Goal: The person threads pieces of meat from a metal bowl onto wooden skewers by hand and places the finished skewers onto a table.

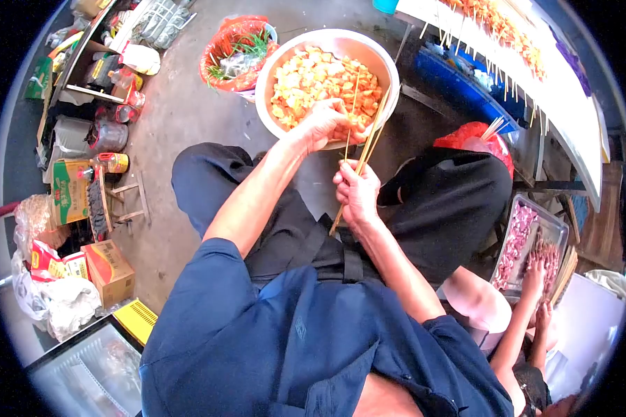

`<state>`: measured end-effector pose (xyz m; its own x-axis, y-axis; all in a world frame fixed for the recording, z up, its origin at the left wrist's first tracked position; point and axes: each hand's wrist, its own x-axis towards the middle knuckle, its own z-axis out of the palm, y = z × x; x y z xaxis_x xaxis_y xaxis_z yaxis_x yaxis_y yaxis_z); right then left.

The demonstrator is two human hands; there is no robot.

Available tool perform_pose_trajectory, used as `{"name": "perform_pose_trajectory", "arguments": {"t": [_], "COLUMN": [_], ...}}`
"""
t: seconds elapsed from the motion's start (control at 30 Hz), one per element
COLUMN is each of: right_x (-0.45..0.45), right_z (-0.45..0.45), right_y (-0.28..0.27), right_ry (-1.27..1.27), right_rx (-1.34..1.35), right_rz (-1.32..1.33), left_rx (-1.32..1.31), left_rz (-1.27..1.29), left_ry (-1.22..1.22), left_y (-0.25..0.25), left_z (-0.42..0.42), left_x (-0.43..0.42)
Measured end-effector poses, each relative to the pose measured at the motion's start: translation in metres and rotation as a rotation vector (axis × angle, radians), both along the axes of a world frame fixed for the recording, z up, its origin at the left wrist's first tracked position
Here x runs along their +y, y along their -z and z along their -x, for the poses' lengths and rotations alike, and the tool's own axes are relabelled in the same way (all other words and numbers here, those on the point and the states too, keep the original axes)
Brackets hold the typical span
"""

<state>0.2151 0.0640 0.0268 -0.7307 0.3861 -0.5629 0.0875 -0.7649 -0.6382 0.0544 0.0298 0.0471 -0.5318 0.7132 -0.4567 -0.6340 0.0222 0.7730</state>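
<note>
A wide metal basin (266, 104) of orange marinated meat pieces (320, 83) stands before the knees. Over its near rim, my left hand (325, 125) is closed, its fingers pinching at an upright thin skewer (355, 94); whether a meat piece is between them is hard to tell. Just nearer the body, my right hand (358, 191) is closed round several wooden skewers (377, 132) that slant up over the basin's right side. The upright skewer's lower end reaches down to this hand.
Left of the basin is a red-lined bucket (212, 59) with greens. A white table (563, 118) at upper right bears filled skewers. At lower right, a co-worker's hand (533, 279) is at a tray (560, 226) of dark meat. Boxes (109, 273) and bottles line the left.
</note>
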Motion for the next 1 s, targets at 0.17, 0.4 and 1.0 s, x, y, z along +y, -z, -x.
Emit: {"name": "perform_pose_trajectory", "arguments": {"t": [0.17,0.4,1.0], "right_x": [0.004,0.027,0.025], "right_z": [0.001,0.018,0.021], "right_y": [-0.002,-0.004,0.003], "right_ry": [-0.009,0.012,0.088], "right_rx": [0.012,0.102,0.059], "right_rz": [0.078,0.056,-0.209], "left_rx": [0.024,0.030,0.091], "left_rz": [0.028,-0.029,-0.053], "left_ry": [0.012,-0.014,-0.165], "left_y": [0.002,0.008,0.007], "left_z": [0.000,0.007,-0.002], "left_x": [-0.001,0.004,0.013]}}
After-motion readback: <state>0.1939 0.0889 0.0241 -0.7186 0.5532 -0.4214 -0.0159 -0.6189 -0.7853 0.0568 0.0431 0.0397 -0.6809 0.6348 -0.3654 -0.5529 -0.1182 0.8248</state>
